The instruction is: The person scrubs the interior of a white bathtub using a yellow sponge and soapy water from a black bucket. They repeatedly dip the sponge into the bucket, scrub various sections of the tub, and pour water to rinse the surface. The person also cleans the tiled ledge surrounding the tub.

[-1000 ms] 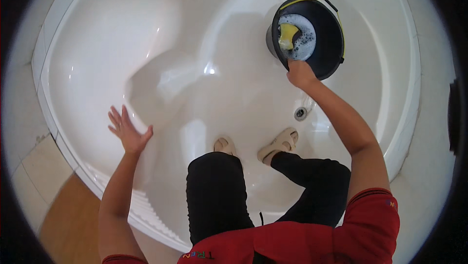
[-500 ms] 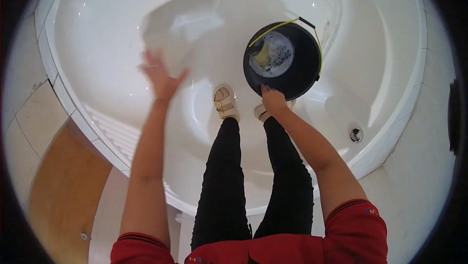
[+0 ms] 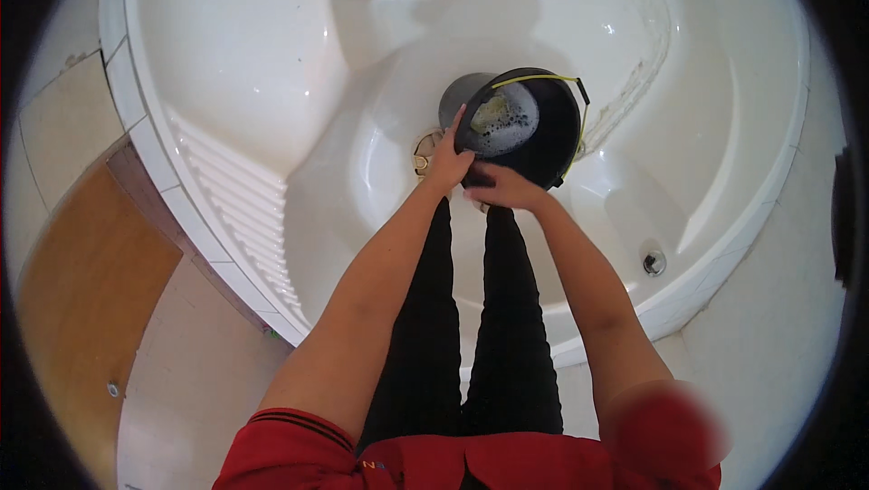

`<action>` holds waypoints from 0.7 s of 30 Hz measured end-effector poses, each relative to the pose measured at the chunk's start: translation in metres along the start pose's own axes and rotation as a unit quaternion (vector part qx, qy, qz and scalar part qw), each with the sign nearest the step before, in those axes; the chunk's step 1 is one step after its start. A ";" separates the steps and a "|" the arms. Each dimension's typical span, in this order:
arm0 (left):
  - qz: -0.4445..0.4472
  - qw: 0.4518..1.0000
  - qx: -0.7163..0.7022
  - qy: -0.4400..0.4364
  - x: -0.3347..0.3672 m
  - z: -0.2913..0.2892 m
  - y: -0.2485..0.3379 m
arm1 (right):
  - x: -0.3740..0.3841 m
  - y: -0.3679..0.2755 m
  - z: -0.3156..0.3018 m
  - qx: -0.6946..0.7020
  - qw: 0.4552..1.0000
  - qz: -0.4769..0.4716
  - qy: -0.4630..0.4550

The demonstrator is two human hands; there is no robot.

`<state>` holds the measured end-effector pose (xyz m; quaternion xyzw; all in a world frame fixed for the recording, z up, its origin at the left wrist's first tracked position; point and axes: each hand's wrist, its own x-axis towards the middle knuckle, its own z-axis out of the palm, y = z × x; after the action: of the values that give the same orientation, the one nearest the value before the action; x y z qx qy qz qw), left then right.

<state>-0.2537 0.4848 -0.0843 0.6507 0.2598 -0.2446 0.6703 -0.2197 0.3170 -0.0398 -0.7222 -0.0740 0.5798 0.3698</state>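
A black bucket (image 3: 534, 133) with a yellow wire handle stands in the white corner bathtub (image 3: 272, 65). Inside it lie foamy water and a yellow sponge (image 3: 490, 114). My left hand (image 3: 447, 161) grips the bucket's near left rim. My right hand (image 3: 502, 188) holds its near lower side. My legs in black trousers stand in the tub below the bucket.
The tub's drain (image 3: 654, 263) sits at the right near the rim. A ribbed slope (image 3: 240, 205) runs along the tub's left edge. A brown wooden panel (image 3: 81, 291) and pale floor tiles (image 3: 195, 372) lie to the left. Suds trail down the far tub wall (image 3: 647, 65).
My left hand has come down from the air onto the bucket's rim. Both hands now hold the bucket, which sits nearer the tub's middle.
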 end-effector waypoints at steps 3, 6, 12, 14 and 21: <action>-0.032 0.998 -0.050 0.023 -0.034 -0.007 0.020 | 0.020 0.011 -0.023 0.046 0.984 0.074 0.154; -0.035 0.994 -0.080 0.067 -0.082 0.001 0.036 | 0.053 0.018 -0.022 0.040 0.935 0.129 0.328; -0.062 0.977 -0.140 0.151 -0.195 0.017 0.120 | 0.074 -0.014 0.043 -0.346 0.919 0.125 0.140; -0.049 0.975 -0.133 0.172 -0.226 0.026 0.132 | 0.043 -0.032 0.062 -0.387 0.917 0.052 0.084; -0.064 0.917 -0.285 0.272 -0.343 0.079 0.197 | -0.109 -0.082 0.091 -0.166 0.984 -0.056 0.028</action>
<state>-0.3755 0.4088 0.2926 0.4558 0.5317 -0.0159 0.7136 -0.3091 0.3585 0.0913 -0.7843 -0.1991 0.5173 0.2784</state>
